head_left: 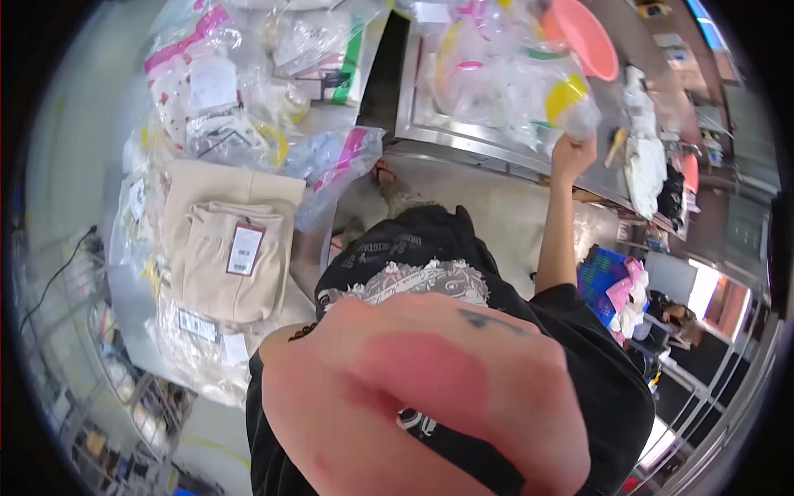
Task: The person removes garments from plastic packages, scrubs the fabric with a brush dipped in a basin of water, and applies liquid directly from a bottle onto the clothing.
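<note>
Reading the garment tag: on my feed, a white rectangular hang tag with a dark red border (242, 263) lies on a folded beige fabric garment (211, 293) at left; I see a barcode, but its print is too small for me.
Shirt lettering: pale letters and an ornate white-and-grey print (422, 283) cross the wearer's black short-sleeved T-shirt (442, 230); I cannot read the words reliably.
Package labels: near the garment's near edge I spot a white barcode label (198, 325) under clear film, illegible to me; farther off, a white paper sheet (212, 83) sits on a bagged item.
Yellow-patched bag: a clear, crumpled plastic bag with a bright yellow patch (569, 101), at the right by the near edge of a shiny steel table (513, 147); it runs into a heap of clear plastic bags (488, 87) with pink, yellow and green bits, and I cannot tell where it ends.
Right hand: my view shows the right hand (573, 157) closed on that bag, arm stretched out.
Left hand: the left hand (426, 347) looms blurred and bent right before my lens; I cannot tell whether it grips anything.
Basin: a salmon-pink round plastic basin (597, 45) sits beyond the bag, far right.
</note>
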Tool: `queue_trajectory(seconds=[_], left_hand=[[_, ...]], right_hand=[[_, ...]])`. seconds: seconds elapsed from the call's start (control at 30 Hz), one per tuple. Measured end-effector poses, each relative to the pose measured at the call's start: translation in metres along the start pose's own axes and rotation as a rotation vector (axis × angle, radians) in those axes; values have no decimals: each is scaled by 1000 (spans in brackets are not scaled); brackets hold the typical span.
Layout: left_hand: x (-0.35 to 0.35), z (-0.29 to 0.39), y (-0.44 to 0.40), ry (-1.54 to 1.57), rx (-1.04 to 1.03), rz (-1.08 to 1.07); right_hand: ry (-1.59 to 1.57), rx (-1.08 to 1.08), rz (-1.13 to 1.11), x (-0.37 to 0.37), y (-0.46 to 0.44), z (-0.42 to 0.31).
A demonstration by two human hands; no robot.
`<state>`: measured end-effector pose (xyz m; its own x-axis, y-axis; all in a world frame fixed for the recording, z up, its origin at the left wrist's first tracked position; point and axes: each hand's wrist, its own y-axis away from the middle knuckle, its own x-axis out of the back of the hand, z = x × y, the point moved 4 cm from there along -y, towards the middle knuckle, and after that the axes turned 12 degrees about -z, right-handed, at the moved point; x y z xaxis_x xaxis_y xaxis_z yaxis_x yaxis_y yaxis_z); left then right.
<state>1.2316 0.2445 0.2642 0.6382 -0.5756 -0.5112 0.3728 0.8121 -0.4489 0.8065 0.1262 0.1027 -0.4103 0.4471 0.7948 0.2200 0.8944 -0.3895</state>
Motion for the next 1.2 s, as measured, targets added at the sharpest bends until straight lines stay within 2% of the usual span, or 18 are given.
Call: queue_trajectory(seconds=[0.03, 0.1, 0.13, 0.27, 0.33, 0.37, 0.5, 0.57, 0.6, 0.7, 0.77, 0.93, 1.03, 1.1, 1.17, 1.2], left_hand=[[-4, -1, -5, -12, 0, 5], [-7, -9, -21, -65, 28, 46], [-10, -11, -30, -89, 39, 65], [-12, -25, -66, -211, 83, 162], [-11, -31, -85, -280, 94, 226], [-9, -33, -95, -320, 104, 264], [8, -38, -122, -575, 173, 492], [34, -41, -109, -879, 335, 780], [53, -46, -85, -1068, 479, 946], [132, -78, 57, -1649, 894, 1259], [170, -98, 146, -1430, 1116, 1763], [202, -92, 221, -1541, 1193, 1618], [192, -53, 253, -1425, 1179, 1604], [174, -20, 287, -1073, 990, 1684], [134, 16, 318, -876, 651, 1760], [95, 35, 303, -773, 506, 1749]], right_hand=[[-27, -7, -30, -19, -4, 11], [499, 322, -166, -81, -10, 24], [449, 326, -198, -107, -8, 43], [133, 168, -955, -229, 4, 134], [152, -345, -1551, -277, 5, 163], [142, -320, -1594, -288, 8, 170], [-35, -137, -1497, -359, 25, 225], [-111, -81, -1462, -396, 27, 225], [-93, -84, -1482, -405, 35, 223], [80, -120, -1577, -406, 55, 218], [158, -115, -1614, -397, 58, 211], [137, -59, -1569, -334, 33, 198], [41, 17, -1440, -279, 13, 188], [-54, 96, -1334, -246, 10, 167], [-104, 145, -1242, -217, 10, 136], [-133, 190, -1170, -199, 12, 118]])
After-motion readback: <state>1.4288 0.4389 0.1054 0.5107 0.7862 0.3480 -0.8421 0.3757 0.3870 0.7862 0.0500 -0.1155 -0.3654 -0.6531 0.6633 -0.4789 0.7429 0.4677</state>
